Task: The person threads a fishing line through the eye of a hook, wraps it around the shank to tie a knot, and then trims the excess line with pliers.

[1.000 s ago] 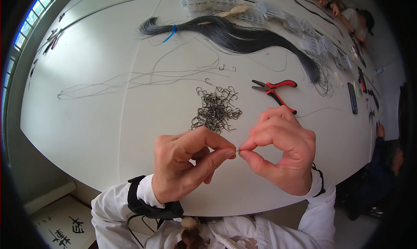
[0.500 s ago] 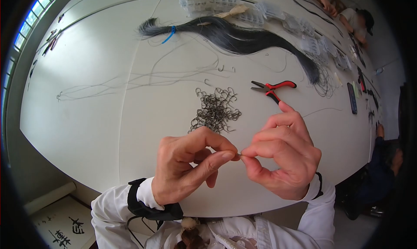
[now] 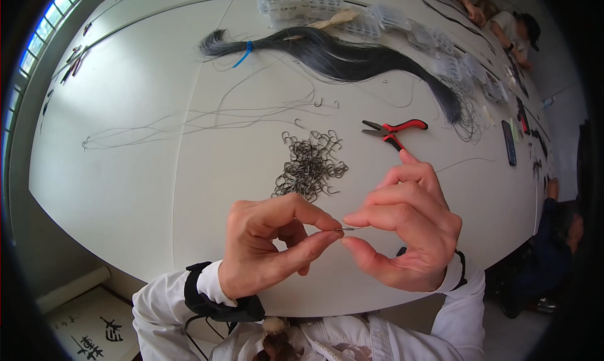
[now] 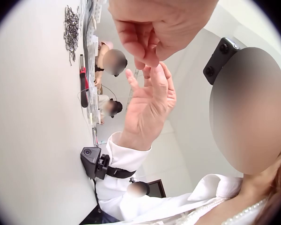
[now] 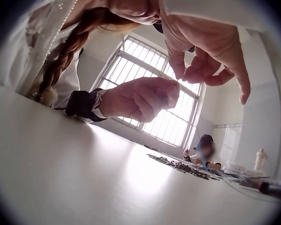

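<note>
Between thumb and forefinger, my left hand [image 3: 267, 248] pinches a fish hook [image 3: 345, 229]; only its thin dark shank shows past the fingertips, the rest is hidden. My right hand [image 3: 412, 225] is close beside it, thumb and forefinger parted around the shank's end, the forefinger tip right at it and the other fingers raised. Beyond the hands lies a heap of dark fish hooks [image 3: 308, 166]. Red-and-black pliers [image 3: 393, 131] rest on the table behind the right hand. A thin line [image 3: 465, 163] runs over the table from behind that hand.
A bundle of long black strands [image 3: 340, 52], bound with a blue tie [image 3: 243, 54], lies across the white table [image 3: 113, 191]. Several clear plastic boxes [image 3: 280, 5] stand behind it. Long thin lines [image 3: 189, 118] with hooks spread at left. Other people sit at the far right.
My right thumb and forefinger were pressed together at the left fingertips; now they have parted, and more of the shank shows. The left hand keeps its pinch and has barely moved.
</note>
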Demonstrator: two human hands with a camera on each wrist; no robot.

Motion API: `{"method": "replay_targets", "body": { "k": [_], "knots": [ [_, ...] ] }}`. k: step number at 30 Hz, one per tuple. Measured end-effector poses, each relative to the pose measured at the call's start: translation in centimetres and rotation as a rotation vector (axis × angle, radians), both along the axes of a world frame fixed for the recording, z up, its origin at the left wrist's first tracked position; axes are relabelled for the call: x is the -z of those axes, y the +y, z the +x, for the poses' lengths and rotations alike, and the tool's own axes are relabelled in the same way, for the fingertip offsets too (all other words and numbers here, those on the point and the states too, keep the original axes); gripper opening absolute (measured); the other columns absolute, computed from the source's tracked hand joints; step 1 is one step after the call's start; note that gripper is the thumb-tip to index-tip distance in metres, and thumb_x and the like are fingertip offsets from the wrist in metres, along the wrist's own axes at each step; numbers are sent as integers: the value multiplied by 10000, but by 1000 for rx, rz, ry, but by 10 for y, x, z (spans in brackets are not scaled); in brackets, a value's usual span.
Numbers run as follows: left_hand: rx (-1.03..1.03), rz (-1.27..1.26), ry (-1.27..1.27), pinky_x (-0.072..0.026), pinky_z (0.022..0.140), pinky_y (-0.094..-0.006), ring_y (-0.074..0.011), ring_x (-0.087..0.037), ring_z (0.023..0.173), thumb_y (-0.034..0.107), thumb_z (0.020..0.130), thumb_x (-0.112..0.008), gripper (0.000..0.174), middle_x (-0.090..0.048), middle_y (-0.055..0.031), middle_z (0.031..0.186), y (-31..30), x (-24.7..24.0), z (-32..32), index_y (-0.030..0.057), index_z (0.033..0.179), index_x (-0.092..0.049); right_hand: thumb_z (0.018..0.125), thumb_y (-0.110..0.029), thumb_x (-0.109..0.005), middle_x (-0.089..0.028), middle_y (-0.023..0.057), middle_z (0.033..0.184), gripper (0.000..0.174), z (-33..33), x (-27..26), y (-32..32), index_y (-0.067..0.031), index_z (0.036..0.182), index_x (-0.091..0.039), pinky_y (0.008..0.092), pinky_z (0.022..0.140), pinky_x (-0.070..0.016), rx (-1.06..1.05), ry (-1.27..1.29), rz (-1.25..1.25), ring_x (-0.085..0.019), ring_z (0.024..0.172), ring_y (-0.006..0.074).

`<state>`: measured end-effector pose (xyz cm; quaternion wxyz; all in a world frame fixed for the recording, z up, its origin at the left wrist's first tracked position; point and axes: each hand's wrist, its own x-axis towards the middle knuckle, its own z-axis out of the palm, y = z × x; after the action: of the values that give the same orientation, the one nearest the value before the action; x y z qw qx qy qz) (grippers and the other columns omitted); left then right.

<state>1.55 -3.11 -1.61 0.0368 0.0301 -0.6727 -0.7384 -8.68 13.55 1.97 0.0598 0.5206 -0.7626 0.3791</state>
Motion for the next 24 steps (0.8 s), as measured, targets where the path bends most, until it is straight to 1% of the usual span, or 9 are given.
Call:
{"method": "replay_targets", "body": {
  "k": [1,8,11,13,17,19,20,22,24],
  "knots": [
    [-30,18,1,-402,415,-182,-54,-584,473,1,832,-642,12,-653,-31,701,1,1,0,1,839,-633,590,-89,-776,-603,-3,781,185,0,0,0,-110,748,-683,536,942,-390,-1,-14,-2,-544,769,225],
    [-28,27,28,-404,414,-181,-55,-588,476,-10,822,-647,22,-661,-33,717,1,3,0,3,835,-634,584,-50,-767,-602,-14,777,204,0,4,1,-120,759,-690,540,947,-388,-5,44,-6,-552,756,211],
    [-31,13,28,-404,414,-181,-56,-587,472,-12,819,-651,26,-659,-31,705,1,3,0,3,833,-636,554,-31,-766,-602,-3,797,252,1,4,1,-91,768,-648,577,891,-406,-21,70,-30,-572,737,217],
    [27,-36,22,-476,412,-209,-109,-597,529,-104,796,-624,52,-646,-135,787,-2,0,0,-70,812,-588,562,-31,-765,-602,-4,790,243,1,4,1,-88,765,-645,584,902,-403,-25,75,-38,-575,739,216],
    [31,-39,5,-477,414,-207,-108,-598,531,-106,796,-622,51,-648,-137,792,-2,-2,1,-70,812,-589,564,-32,-767,-604,-3,787,248,1,3,2,-85,776,-650,586,914,-400,-44,110,-21,-577,740,215],
    [33,-32,11,-478,417,-206,-111,-601,538,-107,798,-617,51,-649,-138,796,-2,-2,1,-69,822,-592,584,-29,-755,-602,-17,770,226,1,2,3,-107,780,-673,510,937,-422,-32,145,6,-553,735,199],
    [33,-32,13,-478,417,-206,-111,-601,538,-107,798,-617,51,-649,-138,796,-2,-2,1,-69,822,-592,584,-29,-755,-602,-17,770,226,1,1,1,-107,780,-673,510,937,-422,-32,147,6,-553,735,199],
    [7,-11,45,-479,420,-207,-115,-604,545,-108,801,-611,51,-649,-144,804,-2,-2,0,-72,831,-590,579,-36,-752,-602,-16,764,221,2,-1,-2,-100,773,-669,496,923,-431,29,-40,-10,-542,742,207],
    [11,-16,64,-481,422,-206,-116,-603,545,-111,803,-606,55,-649,-149,811,-2,-1,0,-72,839,-591,576,-39,-752,-601,-15,761,223,1,0,-2,-98,774,-668,495,919,-430,25,-59,-14,-538,745,208]
  ]
}}
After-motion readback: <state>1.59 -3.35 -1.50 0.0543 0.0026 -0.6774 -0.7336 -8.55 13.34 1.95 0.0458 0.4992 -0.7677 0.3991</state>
